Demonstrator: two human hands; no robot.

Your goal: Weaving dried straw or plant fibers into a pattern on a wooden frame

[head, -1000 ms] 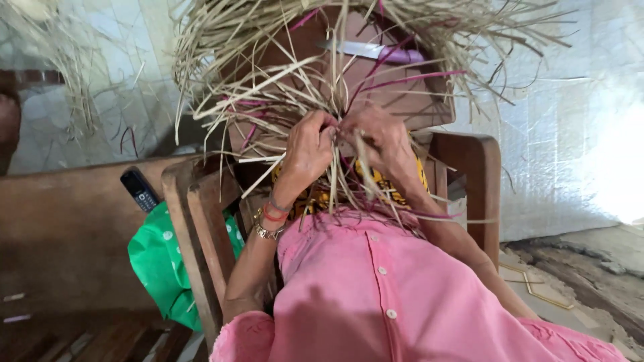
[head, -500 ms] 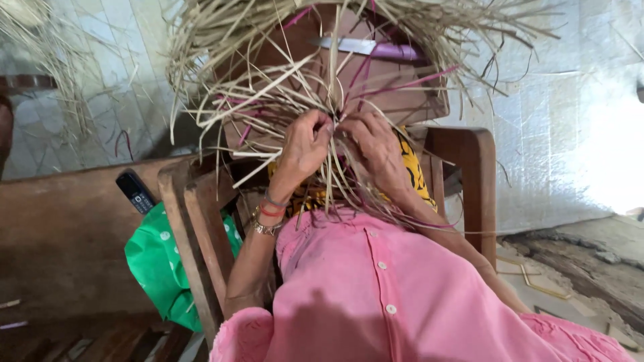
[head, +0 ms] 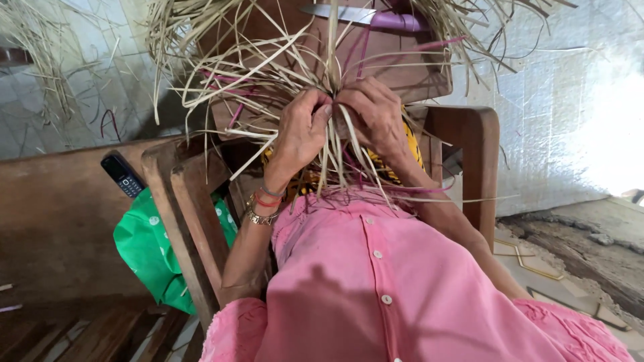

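Head view: left hand (head: 302, 131) and right hand (head: 377, 114) pinch pale straw strips (head: 268, 74), fingertips hidden among them.

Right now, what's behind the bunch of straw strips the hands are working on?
Behind the straw strips lies a brown board with a purple-handled knife on it. Strands cover much of both.

we see our two bare hands raised close together, knuckles almost meeting. our left hand (head: 302, 131) curls its fingers inward, thumb pressed to fingertips, bracelets on the bent wrist. our right hand (head: 376, 114) pinches likewise, forearm sloping down beside us.
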